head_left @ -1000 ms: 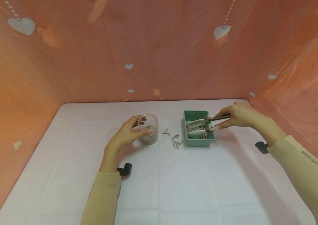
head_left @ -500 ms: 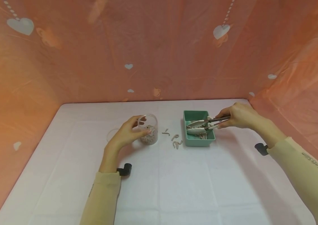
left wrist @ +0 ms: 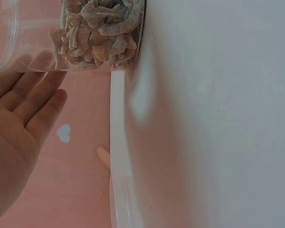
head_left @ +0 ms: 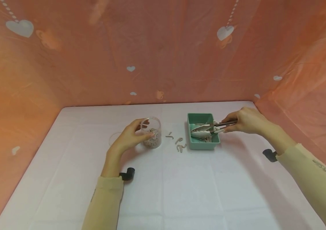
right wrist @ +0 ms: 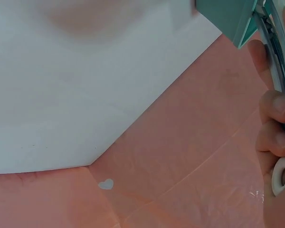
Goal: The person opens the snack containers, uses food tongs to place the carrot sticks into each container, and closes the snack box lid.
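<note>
My left hand (head_left: 131, 135) holds an upright clear jar (head_left: 157, 123), thumb on the near side and fingers on the far side. Small greyish-brown dried strips (left wrist: 99, 35) fill the lower part of the jar, as the left wrist view shows. On the right, my right hand (head_left: 247, 121) grips tongs (head_left: 226, 123) with dark handles and pale tips. Their tips reach down into a green rectangular box (head_left: 203, 146), close together over similar strips (head_left: 207, 139). Whether strips are pinched between the tips is hard to tell.
Several loose strips (head_left: 181, 148) lie on the white-covered table (head_left: 188, 185) between jar and box. A clear round thing, perhaps a lid (head_left: 112, 138), lies left of the jar, partly behind the left hand. Orange sheeting (head_left: 99, 64) rises behind the table.
Inside the green box the tongs' tips have come closer together over the strips. The left hand and jar have stayed in place. The head view has shifted slightly.
</note>
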Tool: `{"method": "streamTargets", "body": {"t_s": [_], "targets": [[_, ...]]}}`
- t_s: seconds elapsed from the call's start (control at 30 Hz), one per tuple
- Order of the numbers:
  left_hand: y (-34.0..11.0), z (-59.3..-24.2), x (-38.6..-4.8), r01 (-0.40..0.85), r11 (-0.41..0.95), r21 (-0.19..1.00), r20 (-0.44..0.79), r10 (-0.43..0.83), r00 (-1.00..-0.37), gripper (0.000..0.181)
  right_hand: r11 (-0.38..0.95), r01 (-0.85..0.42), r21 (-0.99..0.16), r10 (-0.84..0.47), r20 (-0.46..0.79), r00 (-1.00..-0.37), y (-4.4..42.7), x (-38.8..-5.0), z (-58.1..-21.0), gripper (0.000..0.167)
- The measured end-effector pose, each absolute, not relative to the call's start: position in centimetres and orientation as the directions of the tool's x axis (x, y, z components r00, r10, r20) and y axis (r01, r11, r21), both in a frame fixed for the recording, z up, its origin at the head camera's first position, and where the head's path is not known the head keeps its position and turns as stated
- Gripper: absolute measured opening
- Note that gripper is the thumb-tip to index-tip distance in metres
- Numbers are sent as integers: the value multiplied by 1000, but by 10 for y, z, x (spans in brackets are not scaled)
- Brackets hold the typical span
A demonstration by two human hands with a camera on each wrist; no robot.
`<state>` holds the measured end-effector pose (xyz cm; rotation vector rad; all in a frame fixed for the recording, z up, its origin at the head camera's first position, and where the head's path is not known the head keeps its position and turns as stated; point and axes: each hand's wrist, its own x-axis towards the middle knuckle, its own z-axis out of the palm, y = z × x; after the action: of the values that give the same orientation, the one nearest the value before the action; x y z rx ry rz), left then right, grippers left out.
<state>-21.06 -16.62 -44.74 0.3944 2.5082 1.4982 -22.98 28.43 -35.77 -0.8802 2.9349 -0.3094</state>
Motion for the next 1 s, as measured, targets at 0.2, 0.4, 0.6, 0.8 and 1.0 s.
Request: {"method": "streamTargets", "body": {"t_s": [0.2, 0.4, 0.6, 0.8, 1.0], "targets": [[-167, -449, -211, 128, 452, 883, -29, 324, -946, 77, 813, -541, -213, -551, 17, -834, 286, -225, -357, 32], [-166, -448, -210, 120, 444, 888, -33, 322, -946, 78, 843, -498, -204, -506, 18, -863, 291, -221, -354, 33], [-166, -447, -211, 120, 444, 888, -32, 320, -947, 76, 841, -496, -217, -498, 50, -866, 296, -217, -348, 34], [-166, -448, -210, 120, 435, 892, -30, 322, -946, 76, 804, -551, -225, -531, 146, -835, 301, -215, -342, 31], [-166, -447, -210, 123, 436, 891, -28, 324, -946, 76, 786, -574, -228, -545, 182, -818, 307, -215, -337, 31]]}}
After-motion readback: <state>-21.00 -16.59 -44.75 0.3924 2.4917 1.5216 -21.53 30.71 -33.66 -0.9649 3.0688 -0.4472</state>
